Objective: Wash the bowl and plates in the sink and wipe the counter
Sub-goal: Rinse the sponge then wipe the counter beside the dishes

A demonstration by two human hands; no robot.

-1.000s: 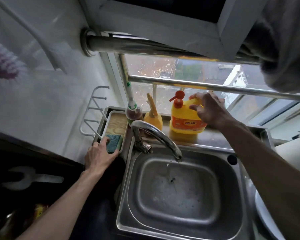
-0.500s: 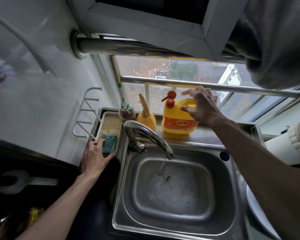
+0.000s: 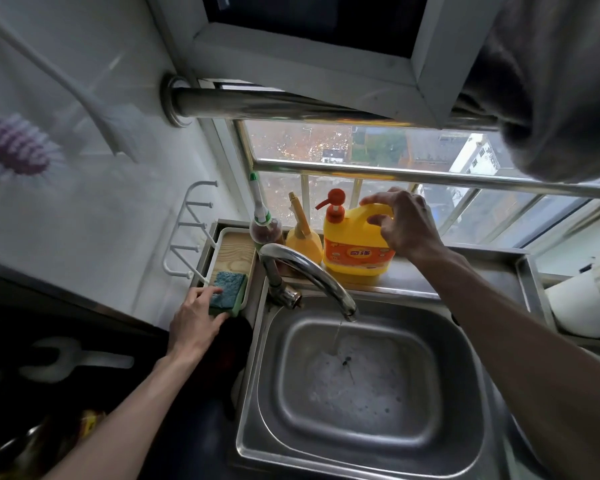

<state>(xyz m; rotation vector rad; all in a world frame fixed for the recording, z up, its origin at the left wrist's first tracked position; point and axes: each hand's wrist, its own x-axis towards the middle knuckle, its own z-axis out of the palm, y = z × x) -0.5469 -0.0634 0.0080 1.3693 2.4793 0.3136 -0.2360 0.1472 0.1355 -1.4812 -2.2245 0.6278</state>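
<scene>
My left hand (image 3: 196, 318) grips a blue-and-green sponge (image 3: 228, 289), fingers on top and thumb at its near edge; the sponge lies in a white tray with a wooden floor (image 3: 234, 249) left of the sink. My right hand (image 3: 407, 225) is at the handle of a yellow detergent bottle (image 3: 355, 247) with a red pump on the window ledge, index finger over the handle and thumb in front of it. A thin stream of water falls from the faucet (image 3: 309, 268) into the steel sink (image 3: 257, 382), whose basin shows suds around the drain.
A bottle brush (image 3: 262, 220) and a yellow dispenser (image 3: 302, 237) stand beside the detergent. A white wall rack (image 3: 187, 233) hangs at left. A steel rail (image 3: 291, 105) and a grey cloth (image 3: 551, 81) are overhead. A white cylinder (image 3: 582, 306) lies at right.
My right hand lifted and spread above the detergent handle, then closed on it again. My left hand's fingers slid further onto the sponge. Water has begun to run from the faucet.
</scene>
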